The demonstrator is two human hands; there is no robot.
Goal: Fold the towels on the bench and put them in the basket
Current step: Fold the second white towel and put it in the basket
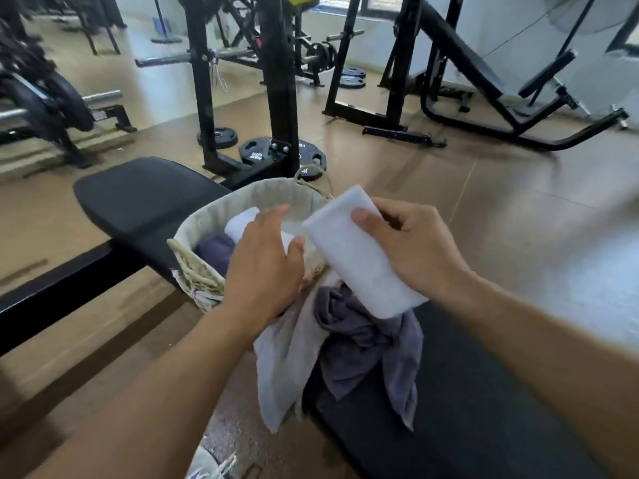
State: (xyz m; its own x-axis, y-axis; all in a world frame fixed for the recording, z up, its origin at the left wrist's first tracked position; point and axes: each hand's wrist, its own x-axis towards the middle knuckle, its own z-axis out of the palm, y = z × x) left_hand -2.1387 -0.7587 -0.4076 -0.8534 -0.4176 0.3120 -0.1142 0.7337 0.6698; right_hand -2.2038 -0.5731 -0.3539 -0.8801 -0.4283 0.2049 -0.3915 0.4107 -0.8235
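Observation:
My right hand [411, 247] grips a folded white towel [359, 257] and holds it in the air over the near rim of the woven basket [214, 216]. My left hand [262, 261] hovers flat over the basket with straight fingers, its thumb close to the towel's edge. Inside the basket lie a folded white towel [240, 219] and a folded purple towel [214, 250]. On the black bench [466, 392] below lie an unfolded purple towel [363, 337] and a light grey towel [287, 361], which hangs over the bench edge.
The basket stands on the bench's far pad [138, 198]. Black rack posts [280, 81], weight plates [256, 152] and an incline bench [484, 84] stand on the brown floor behind. A shoe [211, 466] shows at the bottom edge.

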